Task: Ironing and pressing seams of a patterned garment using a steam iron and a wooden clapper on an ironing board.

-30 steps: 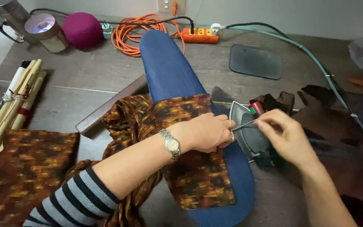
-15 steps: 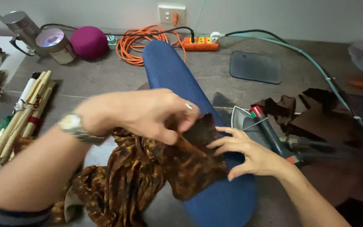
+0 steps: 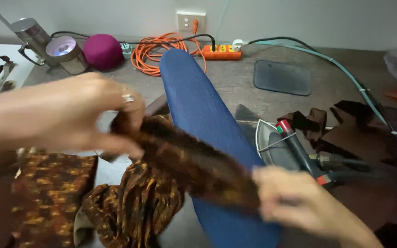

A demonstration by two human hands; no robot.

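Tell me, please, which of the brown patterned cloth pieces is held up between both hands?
The long strip, stretched between left hand and right hand; the flat piece and bunched piece lie below.

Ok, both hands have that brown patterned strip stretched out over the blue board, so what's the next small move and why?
Probably lower the strip flat onto the blue ironing board. The left hand and the right hand hold its two ends in the air above the board, and the iron rests just beside it. The picture is blurred, so this is a guess.
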